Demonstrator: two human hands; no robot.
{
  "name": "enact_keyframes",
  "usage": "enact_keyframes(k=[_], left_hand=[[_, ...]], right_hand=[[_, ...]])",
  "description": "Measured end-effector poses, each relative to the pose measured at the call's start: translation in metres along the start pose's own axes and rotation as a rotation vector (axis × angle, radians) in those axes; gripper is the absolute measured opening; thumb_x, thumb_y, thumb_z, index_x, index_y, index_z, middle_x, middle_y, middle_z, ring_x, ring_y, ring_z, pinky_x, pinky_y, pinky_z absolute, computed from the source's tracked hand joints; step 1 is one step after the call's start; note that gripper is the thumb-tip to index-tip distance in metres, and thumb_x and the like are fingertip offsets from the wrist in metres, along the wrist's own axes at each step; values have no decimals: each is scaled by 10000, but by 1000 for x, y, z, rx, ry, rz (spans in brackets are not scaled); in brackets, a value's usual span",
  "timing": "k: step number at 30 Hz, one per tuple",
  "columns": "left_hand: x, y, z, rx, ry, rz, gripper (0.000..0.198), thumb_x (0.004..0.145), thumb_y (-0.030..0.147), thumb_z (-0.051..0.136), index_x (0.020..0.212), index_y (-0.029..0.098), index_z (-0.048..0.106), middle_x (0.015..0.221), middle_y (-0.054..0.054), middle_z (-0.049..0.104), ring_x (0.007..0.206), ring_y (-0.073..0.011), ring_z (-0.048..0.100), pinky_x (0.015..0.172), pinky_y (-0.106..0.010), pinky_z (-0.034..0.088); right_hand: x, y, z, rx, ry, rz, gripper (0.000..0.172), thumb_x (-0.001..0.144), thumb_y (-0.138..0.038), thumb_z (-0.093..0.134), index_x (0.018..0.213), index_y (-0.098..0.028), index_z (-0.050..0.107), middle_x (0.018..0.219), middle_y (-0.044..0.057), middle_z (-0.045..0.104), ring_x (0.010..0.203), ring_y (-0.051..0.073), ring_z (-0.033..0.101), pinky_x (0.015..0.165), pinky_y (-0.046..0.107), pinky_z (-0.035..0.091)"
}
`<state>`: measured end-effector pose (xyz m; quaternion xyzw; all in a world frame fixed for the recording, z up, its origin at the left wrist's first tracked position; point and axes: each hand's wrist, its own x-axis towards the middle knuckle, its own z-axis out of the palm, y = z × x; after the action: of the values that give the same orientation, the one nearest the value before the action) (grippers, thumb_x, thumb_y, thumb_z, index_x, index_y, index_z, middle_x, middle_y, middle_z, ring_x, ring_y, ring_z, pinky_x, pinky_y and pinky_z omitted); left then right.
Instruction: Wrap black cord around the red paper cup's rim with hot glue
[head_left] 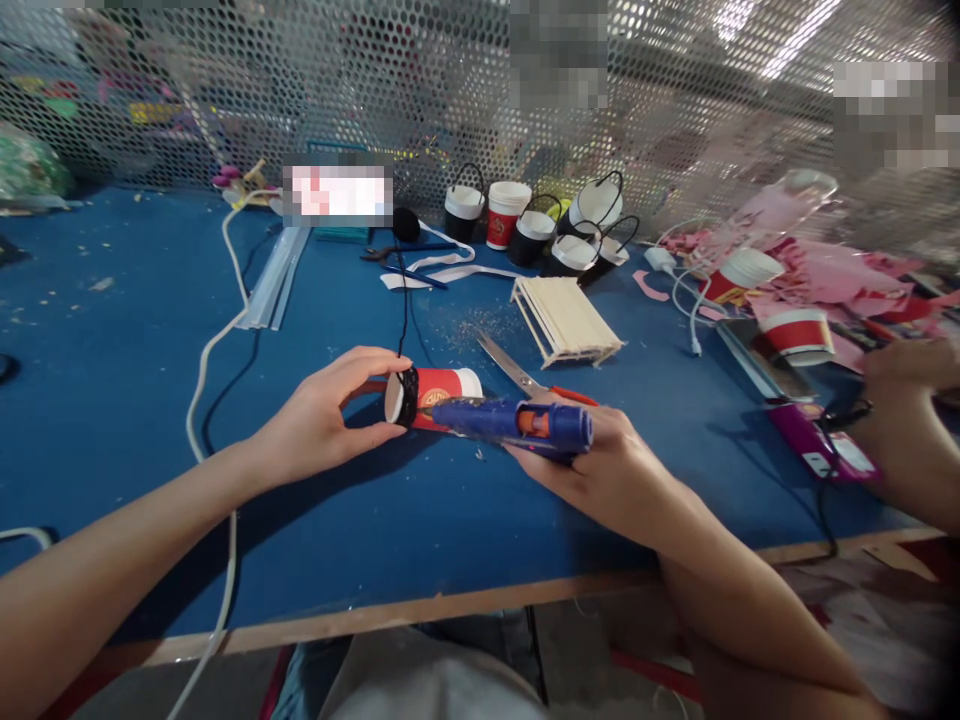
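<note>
Left hand: our left hand grips the bottom end of the red paper cup, thumb below and fingers curled over the black band wound round that end.
Right hand: our right hand is wrapped around the blue glue gun, grasping its body from beneath; we cannot see the trigger finger, which the gun covers.
Cup position: the red paper cup is held just above the blue table, near the front edge, between our two hands.
Cup axis: its long axis runs left to right, roughly level; the banded bottom faces our left hand and the white rim faces right, toward the scissors.
Glue gun axis: it lies almost parallel to the cup, nozzle pointing left at the cup's side near the black band.
Hidden: the lower side of the cup is covered by the gun, and whether the nozzle tip touches the cup we cannot tell.
Black cord: a thin black cord rises from the band toward the back of the table; its far end is lost among the clutter.
Blurred: patches on the mesh wall and on one object at the back are pixelated and unreadable.
Cut off: another person's hand enters at the right edge, its arm cropped, beside a purple tool.
Behind: finished cups with handles stand near the mesh, and a stick frame lies well apart from our hands.
</note>
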<state>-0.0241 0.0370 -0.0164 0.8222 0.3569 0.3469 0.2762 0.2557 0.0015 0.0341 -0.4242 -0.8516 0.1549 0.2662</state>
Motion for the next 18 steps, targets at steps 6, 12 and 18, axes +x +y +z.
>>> enact_keyframes(k=[6, 12, 18], left_hand=[[0, 0, -1, 16, -7, 31, 516, 787, 232, 674, 1268, 217, 486, 1275, -116, 498, 1175, -254, 534, 971, -408, 515], [0, 1, -2, 56, -24, 76, 509, 801, 207, 655, 1278, 203, 476, 1283, -119, 502, 1197, -244, 522, 1001, -398, 497], [1, 3, -3, 99, -19, 126, 495, 806, 187, 642, 1272, 200, 477, 1270, -124, 525, 1187, -247, 536, 1006, -415, 487]], right_hand=[[1, 2, 2, 10, 37, 5, 68, 803, -193, 607, 802, -170, 543, 669, -24, 567, 537, 82, 484, 536, 208, 407], [1, 2, 0, 19, 5, -12, 71, 804, -184, 604, 804, -176, 533, 659, -30, 569, 532, 79, 479, 539, 204, 403], [4, 4, 1, 2, 49, 17, 140, 797, -220, 614, 721, -176, 506, 644, -20, 558, 514, 78, 455, 503, 206, 381]])
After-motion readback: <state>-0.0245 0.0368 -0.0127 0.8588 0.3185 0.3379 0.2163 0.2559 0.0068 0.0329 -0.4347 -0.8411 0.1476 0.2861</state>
